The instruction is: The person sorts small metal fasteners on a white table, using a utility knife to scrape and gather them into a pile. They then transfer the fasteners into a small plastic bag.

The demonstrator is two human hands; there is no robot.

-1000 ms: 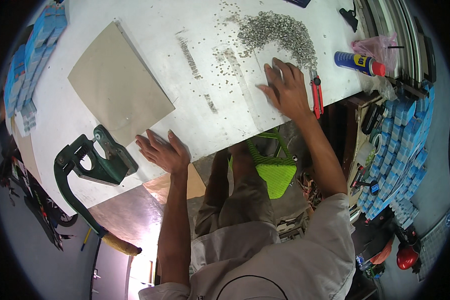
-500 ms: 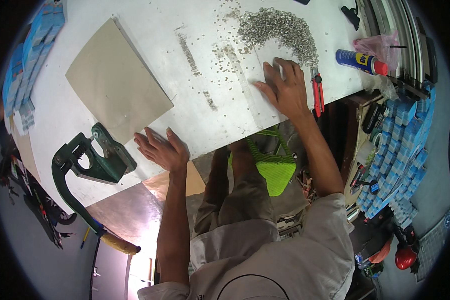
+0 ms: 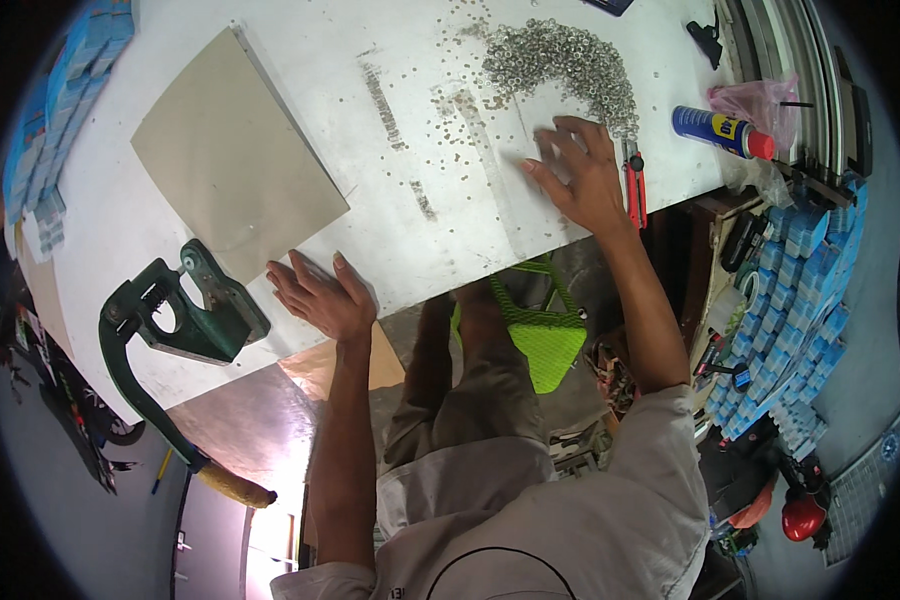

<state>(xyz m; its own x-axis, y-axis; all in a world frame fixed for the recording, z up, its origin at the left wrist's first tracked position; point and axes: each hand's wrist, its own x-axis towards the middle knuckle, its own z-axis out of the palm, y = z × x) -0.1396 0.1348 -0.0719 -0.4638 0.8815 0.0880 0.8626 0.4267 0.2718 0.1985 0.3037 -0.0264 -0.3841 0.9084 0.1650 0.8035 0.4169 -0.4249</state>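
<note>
My left hand (image 3: 322, 294) rests at the table's near edge, fingers apart and holding nothing. Its fingertips lie by the lower corner of a grey-beige sheet of board (image 3: 238, 150). To its left stands a dark green hand press (image 3: 205, 310) with a long curved lever ending in a yellow wrapped grip (image 3: 235, 485). My right hand (image 3: 582, 178) is over the right side of the table, fingers spread and slightly bent, with nothing in it. Just beyond it lies a heap of small metal eyelet-like rings (image 3: 555, 58). A red utility knife (image 3: 635, 185) lies right beside that hand.
Small round bits (image 3: 455, 130) are scattered mid-table. A blue spray can with a red cap (image 3: 725, 132) and a pink plastic bag (image 3: 765, 105) lie at the right. Blue-wrapped stacks (image 3: 790, 310) flank the table. A bright green chair (image 3: 545, 345) stands below its edge.
My right hand has shifted slightly to the right, toward the utility knife. My left hand stays at the board's corner. The whole view has moved a little.
</note>
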